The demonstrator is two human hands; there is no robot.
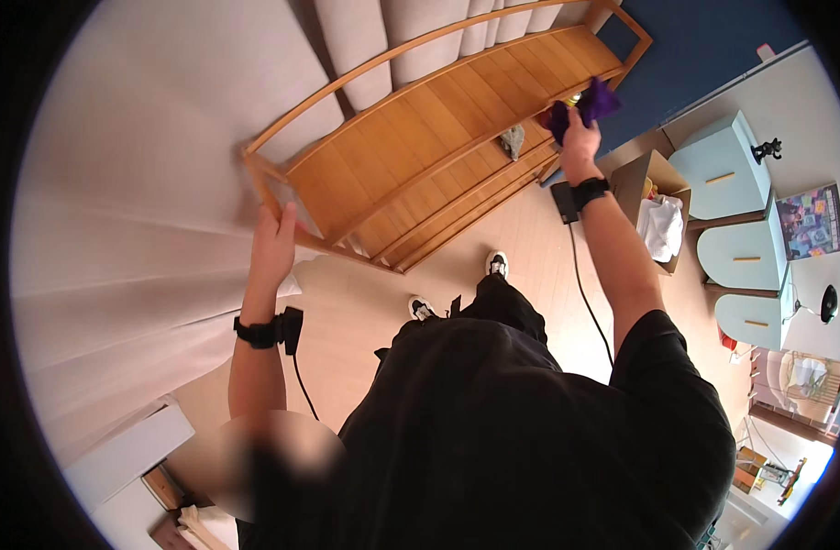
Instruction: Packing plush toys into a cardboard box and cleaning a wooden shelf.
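Pale floor [333,316], long wooden shelf [402,151], purple cloth [602,101]

The right hand [580,142] grips the bunched cloth by the shelf's front edge, toward its right end. The left hand [273,246] touches the left end; whether it grips, I cannot tell. A cardboard box [631,181] stands on the right.

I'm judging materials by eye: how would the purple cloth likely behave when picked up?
Probably floppy: the purple cloth sticks out in crumpled folds beside the right hand. It looks light, since that one hand holds it out at arm's length. It seems unlikely to roll, given its irregular, bunched shape.
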